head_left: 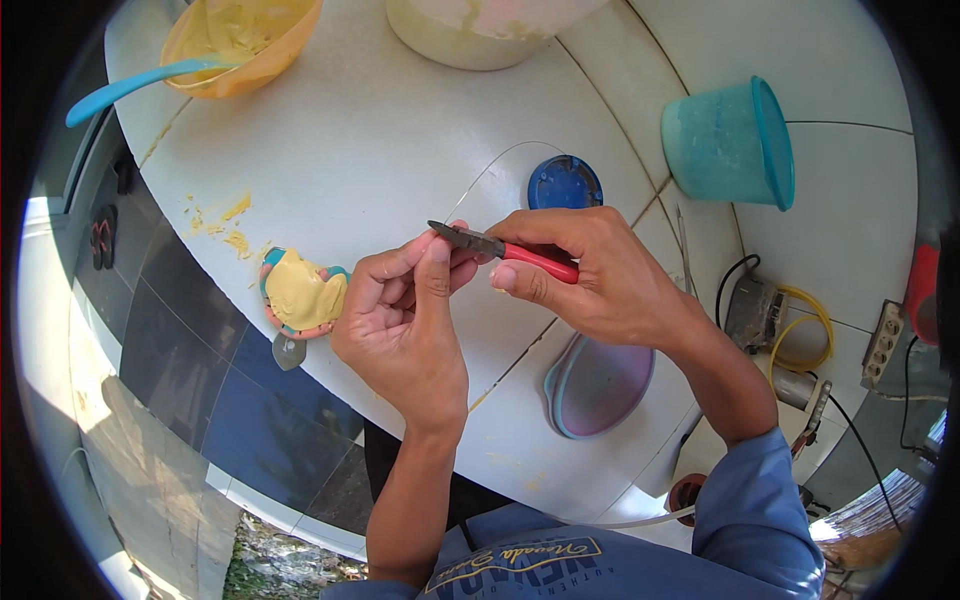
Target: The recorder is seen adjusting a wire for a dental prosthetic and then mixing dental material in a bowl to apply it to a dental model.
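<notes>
My right hand (590, 275) is closed around the red handles of a pair of pliers (540, 262), whose dark jaws point left. Its thumb presses along the near handle. With thumb and fingertips my left hand (405, 320) pinches at the jaw tips. A thin wire (520, 143) rises there and arcs over to a round blue lid-like disc (565, 183) on the table, just beyond my right hand. The wire end between my fingers is hidden. Left of my left hand lies a tray with a pink and teal rim (272, 257), heaped with a smooth yellow mass (303, 292).
An orange bowl (275, 65) with yellow paste and a blue spatula (130, 95) stands far left. A whitish tub (450, 52) is at the back, a teal bucket (712, 140) at the right. A purple lid (603, 388) lies nearer me. Yellow crumbs (237, 240) dot the left edge.
</notes>
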Tool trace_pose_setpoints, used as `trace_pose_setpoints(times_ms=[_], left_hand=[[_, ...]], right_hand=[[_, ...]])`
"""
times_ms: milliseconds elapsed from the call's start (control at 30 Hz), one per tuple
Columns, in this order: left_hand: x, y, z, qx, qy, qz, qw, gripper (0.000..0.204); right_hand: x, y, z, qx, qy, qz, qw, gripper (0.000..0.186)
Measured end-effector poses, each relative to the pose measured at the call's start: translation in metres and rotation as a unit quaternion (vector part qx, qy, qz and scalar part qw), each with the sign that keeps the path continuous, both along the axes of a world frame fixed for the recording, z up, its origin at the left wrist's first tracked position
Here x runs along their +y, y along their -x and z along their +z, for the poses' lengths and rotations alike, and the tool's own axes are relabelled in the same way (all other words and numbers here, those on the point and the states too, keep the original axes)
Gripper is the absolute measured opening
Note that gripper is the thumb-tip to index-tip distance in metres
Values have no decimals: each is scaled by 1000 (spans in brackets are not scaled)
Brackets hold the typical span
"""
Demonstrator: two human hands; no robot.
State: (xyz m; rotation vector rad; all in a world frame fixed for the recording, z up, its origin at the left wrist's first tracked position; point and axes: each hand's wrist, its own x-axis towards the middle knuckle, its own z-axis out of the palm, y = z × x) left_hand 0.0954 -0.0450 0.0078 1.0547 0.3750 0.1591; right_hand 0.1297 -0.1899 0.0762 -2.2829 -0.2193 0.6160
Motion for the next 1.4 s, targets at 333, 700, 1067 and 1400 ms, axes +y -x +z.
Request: trace_pose_setpoints(times_ms=[333, 700, 1067, 1400], left_hand=[[-5, 7, -4, 0, -21, -35, 999, 5], [-10, 16, -12, 18, -26, -13, 999, 5], [4, 43, 5, 105, 10, -40, 994, 10], [46, 68, 0, 88, 111, -109, 984, 12]], right_hand=[[4, 16, -14, 39, 15, -43, 998, 34], [4, 25, -26, 25, 33, -39, 998, 37], [8, 35, -36, -183, 126, -65, 973, 31], [40, 46, -17, -190, -62, 28, 979, 20]])
